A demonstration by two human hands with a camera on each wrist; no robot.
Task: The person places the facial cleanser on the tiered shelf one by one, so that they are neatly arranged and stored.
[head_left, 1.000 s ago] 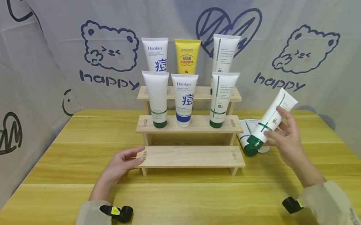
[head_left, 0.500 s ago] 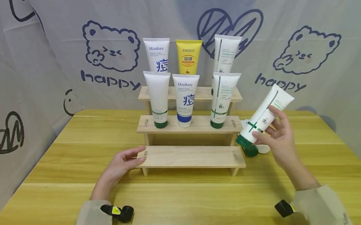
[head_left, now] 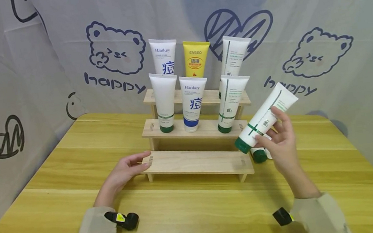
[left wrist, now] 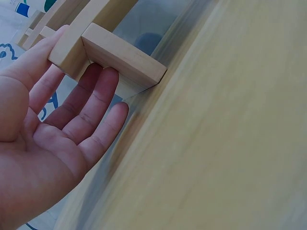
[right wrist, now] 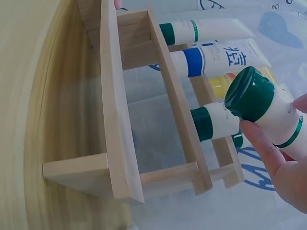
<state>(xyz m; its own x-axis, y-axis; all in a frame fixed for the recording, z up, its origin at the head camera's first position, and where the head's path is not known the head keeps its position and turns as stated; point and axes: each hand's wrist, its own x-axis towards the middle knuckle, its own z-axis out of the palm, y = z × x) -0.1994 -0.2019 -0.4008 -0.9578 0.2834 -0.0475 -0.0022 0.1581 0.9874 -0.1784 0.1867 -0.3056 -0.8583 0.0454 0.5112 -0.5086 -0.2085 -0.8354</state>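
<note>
My right hand [head_left: 283, 142] grips a white squeeze tube [head_left: 264, 117] with a green cap, tilted, cap down to the left, just off the right end of the wooden three-step display stand [head_left: 196, 163]. In the right wrist view its green cap [right wrist: 250, 93] faces the camera. At the stand's left end, my left hand [head_left: 128, 170] holds the lowest step between thumb and fingers; the left wrist view has the fingertips [left wrist: 111, 76] against the step's leg [left wrist: 124, 55]. A white-green tube [head_left: 165, 101], a blue-banded Hankey tube [head_left: 194, 102] and another green-capped tube [head_left: 232, 102] stand on the middle step.
On the top step stand a Hankey tube [head_left: 164, 56], a yellow ENSEO tube [head_left: 196, 58] and a white tube [head_left: 234, 54]. Right of the stand, a green-capped tube [head_left: 259, 155] lies on the wooden table [head_left: 190, 218], mostly hidden. A printed cloth [head_left: 174, 3] hangs behind.
My right hand has carried the tube left and slightly toward the stand, away from above the lying tubes. The left hand stays at the stand's left end.
</note>
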